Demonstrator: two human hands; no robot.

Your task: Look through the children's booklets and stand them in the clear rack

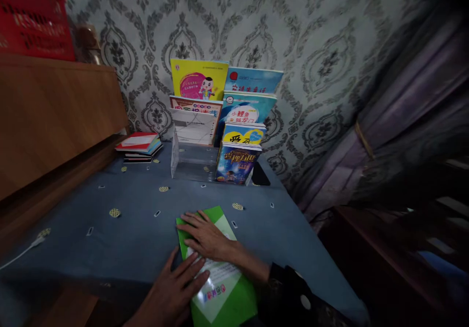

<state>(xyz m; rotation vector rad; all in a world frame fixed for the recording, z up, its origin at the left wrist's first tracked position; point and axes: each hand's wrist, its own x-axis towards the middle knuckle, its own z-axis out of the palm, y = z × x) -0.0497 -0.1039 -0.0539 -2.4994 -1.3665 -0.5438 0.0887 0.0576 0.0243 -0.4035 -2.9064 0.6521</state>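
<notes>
A green and white book (pixel 240 297) lies on the blue tablecloth near the front edge. My right hand (pixel 207 236) rests on its upper part, fingers stretched out across the cover. Along the book's left side is my left hand (pixel 174 285), fingers spread, their tips over the cover. Beyond the hands stands a clear stepped rack (pixel 190 171) with books in two columns. A yellow book (pixel 183 78) is at its back left, and a dark blue book (pixel 237 163) is at its front right.
A small stack of books (pixel 141 146) lies at the back left beside a wooden cabinet (pixel 54 117). On the cabinet is a red basket (pixel 34 22). A black phone-like object (pixel 261 174) lies right of the rack. A white cable (pixel 22 256) crosses the left edge; a curtain (pixel 340 156) hangs right.
</notes>
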